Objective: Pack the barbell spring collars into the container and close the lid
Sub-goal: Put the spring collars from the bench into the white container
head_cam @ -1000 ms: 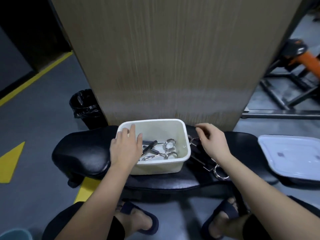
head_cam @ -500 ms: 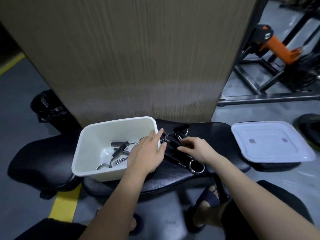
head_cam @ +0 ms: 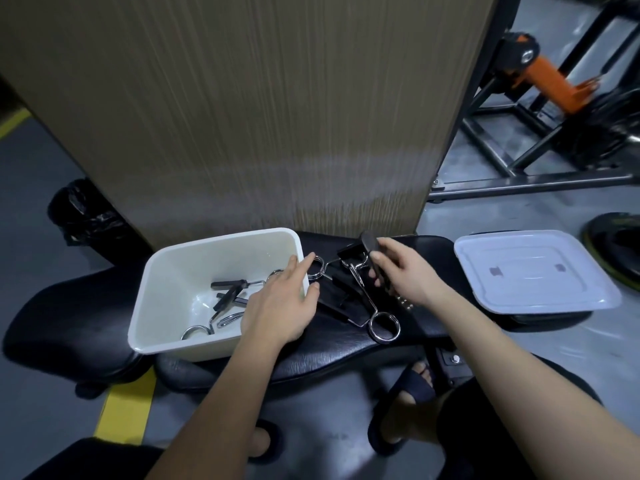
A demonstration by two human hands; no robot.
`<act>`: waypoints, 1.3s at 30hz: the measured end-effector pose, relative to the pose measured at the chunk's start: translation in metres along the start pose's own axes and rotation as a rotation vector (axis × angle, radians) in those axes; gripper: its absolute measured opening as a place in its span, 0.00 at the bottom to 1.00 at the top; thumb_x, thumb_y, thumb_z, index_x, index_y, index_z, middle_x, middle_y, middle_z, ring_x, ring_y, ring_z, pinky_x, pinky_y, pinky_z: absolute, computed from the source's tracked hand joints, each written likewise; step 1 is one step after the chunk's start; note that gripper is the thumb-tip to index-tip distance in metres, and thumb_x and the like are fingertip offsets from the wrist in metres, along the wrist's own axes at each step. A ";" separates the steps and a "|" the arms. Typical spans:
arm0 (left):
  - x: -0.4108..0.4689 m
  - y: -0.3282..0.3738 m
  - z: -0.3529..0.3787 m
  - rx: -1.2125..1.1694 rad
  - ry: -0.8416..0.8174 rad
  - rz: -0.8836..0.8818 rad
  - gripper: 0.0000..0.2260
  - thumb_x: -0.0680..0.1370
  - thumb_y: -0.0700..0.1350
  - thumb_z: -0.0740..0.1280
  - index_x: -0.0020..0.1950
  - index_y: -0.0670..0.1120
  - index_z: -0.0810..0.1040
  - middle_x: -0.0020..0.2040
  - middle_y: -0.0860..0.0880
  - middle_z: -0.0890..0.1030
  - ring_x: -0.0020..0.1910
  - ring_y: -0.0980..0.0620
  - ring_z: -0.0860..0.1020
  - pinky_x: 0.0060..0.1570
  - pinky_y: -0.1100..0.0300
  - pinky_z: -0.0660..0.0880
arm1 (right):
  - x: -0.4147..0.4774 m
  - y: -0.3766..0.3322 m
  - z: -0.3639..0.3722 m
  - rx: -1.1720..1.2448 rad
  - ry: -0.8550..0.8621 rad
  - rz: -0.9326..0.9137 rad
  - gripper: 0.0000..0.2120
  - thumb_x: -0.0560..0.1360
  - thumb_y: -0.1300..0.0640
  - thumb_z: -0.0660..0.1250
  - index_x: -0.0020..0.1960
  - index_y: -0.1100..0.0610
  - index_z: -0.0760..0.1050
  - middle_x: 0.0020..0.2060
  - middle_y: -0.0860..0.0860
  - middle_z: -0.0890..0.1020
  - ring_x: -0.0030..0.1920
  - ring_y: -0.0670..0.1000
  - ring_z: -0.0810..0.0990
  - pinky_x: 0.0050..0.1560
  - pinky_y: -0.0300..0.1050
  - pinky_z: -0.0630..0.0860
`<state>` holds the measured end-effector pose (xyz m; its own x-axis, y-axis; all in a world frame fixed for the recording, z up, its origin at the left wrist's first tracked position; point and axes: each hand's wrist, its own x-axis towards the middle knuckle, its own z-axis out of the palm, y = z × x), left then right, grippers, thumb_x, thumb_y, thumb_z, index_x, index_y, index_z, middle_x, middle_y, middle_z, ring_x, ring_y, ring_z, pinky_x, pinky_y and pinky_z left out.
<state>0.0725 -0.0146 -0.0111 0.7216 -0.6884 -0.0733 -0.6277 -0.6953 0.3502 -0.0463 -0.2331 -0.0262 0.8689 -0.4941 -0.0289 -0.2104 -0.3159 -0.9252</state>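
Observation:
A white plastic container (head_cam: 162,282) sits on a black padded bench (head_cam: 346,355) and holds a few chrome spring collars with black handles (head_cam: 230,296). More spring collars (head_cam: 374,317) lie in a pile on the bench just right of the container. My left hand (head_cam: 280,303) rests flat over the container's right rim, fingers spread, fingertips by a chrome ring. My right hand (head_cam: 403,273) grips the black handle of one spring collar from the pile. The white lid (head_cam: 533,271) lies flat on the bench's right end.
A tall wood-grain panel (head_cam: 259,116) stands right behind the bench. A black bin bag (head_cam: 83,216) sits at the left on the grey floor. A black and orange gym machine frame (head_cam: 540,98) fills the upper right. My sandalled feet (head_cam: 412,379) are under the bench.
The view swung right. My left hand moved from the container's left rim to its right rim. My right hand closed on a collar's handle and lifted it slightly.

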 end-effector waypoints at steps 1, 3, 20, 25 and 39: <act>-0.001 0.000 0.000 -0.002 -0.003 -0.003 0.25 0.82 0.60 0.52 0.79 0.66 0.52 0.81 0.57 0.57 0.74 0.49 0.65 0.63 0.46 0.70 | -0.001 -0.003 -0.002 0.023 0.043 -0.008 0.06 0.83 0.54 0.61 0.56 0.48 0.76 0.35 0.51 0.81 0.31 0.50 0.78 0.32 0.41 0.74; -0.002 0.001 -0.001 0.002 -0.007 -0.005 0.25 0.82 0.60 0.52 0.79 0.66 0.52 0.81 0.57 0.57 0.74 0.48 0.65 0.63 0.46 0.70 | -0.002 -0.013 -0.007 0.059 0.126 0.004 0.07 0.83 0.52 0.62 0.54 0.53 0.77 0.32 0.50 0.79 0.28 0.50 0.75 0.30 0.38 0.71; -0.007 0.004 -0.008 -0.039 -0.041 -0.014 0.25 0.82 0.60 0.52 0.79 0.66 0.52 0.81 0.58 0.55 0.75 0.48 0.64 0.64 0.46 0.69 | 0.000 -0.077 -0.030 -0.701 0.461 0.034 0.19 0.82 0.40 0.56 0.45 0.55 0.70 0.45 0.58 0.80 0.47 0.62 0.79 0.42 0.53 0.72; -0.009 0.003 -0.009 -0.050 -0.054 -0.007 0.25 0.82 0.60 0.53 0.79 0.66 0.51 0.82 0.58 0.54 0.75 0.48 0.65 0.64 0.46 0.69 | -0.004 -0.090 -0.043 -0.873 0.523 0.146 0.26 0.83 0.38 0.49 0.47 0.55 0.78 0.48 0.60 0.81 0.52 0.64 0.80 0.43 0.54 0.71; -0.011 0.002 -0.014 -0.094 -0.050 0.011 0.27 0.81 0.60 0.54 0.80 0.65 0.51 0.81 0.56 0.58 0.74 0.46 0.67 0.65 0.46 0.69 | -0.029 -0.084 -0.053 0.563 0.240 0.162 0.15 0.83 0.57 0.62 0.56 0.71 0.76 0.42 0.67 0.84 0.45 0.63 0.87 0.49 0.52 0.85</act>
<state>0.0670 -0.0056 0.0035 0.6977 -0.7071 -0.1151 -0.6034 -0.6667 0.4375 -0.0774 -0.2358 0.0720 0.7072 -0.6886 -0.1602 -0.0059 0.2208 -0.9753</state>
